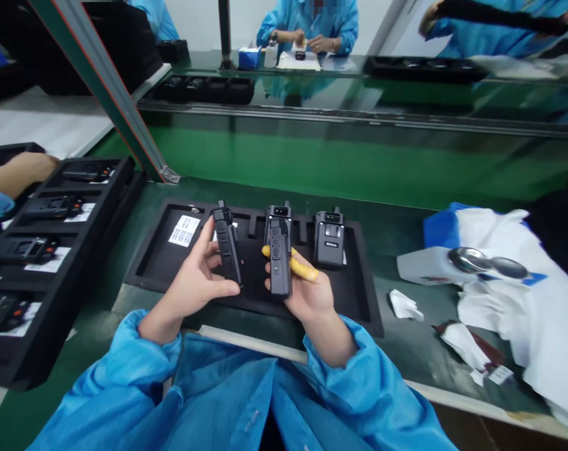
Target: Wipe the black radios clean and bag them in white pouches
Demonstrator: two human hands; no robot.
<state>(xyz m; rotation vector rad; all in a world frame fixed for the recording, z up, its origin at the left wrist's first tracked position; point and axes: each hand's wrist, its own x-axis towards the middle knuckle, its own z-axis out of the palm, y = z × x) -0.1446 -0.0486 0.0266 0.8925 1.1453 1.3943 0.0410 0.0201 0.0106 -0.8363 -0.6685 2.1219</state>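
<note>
Green bench [392, 225]; tray's [365, 313] near edge beneath left hand [192, 285], right hand [308, 294], radios [228, 245].

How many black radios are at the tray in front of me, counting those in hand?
4. One radio in the left hand, one in the right hand, one partly hidden behind it in the tray, one standing rightmost.

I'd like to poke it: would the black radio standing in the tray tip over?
Probably not easily: the standing radio looks squat and seems seated in the black tray. Its boxy, hard-looking shell likely won't bend or roll.
</note>
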